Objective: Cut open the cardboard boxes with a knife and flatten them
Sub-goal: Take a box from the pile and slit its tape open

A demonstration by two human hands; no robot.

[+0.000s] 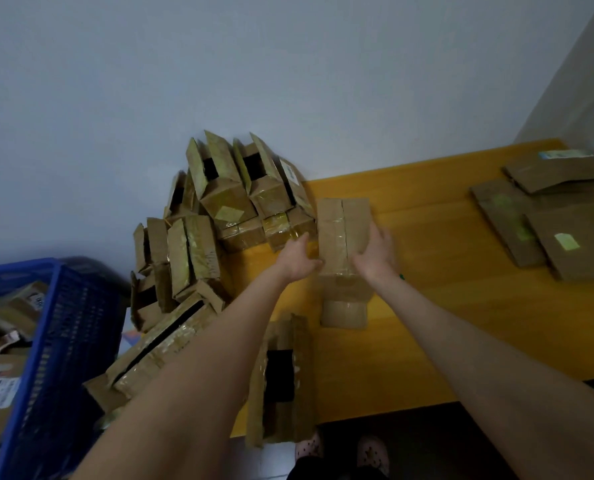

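Item: taped cardboard box (344,237), sitting at the left part of the bench (444,306), just beside the pile of opened boxes (219,202). Handling, as judged: light, hollow, stiff along its edges, slick on the tape, and best taken by its two long sides. The left hand (299,258) is pressing flat-fingered against the left side. The right hand (375,254) is lying spread over the right top edge.
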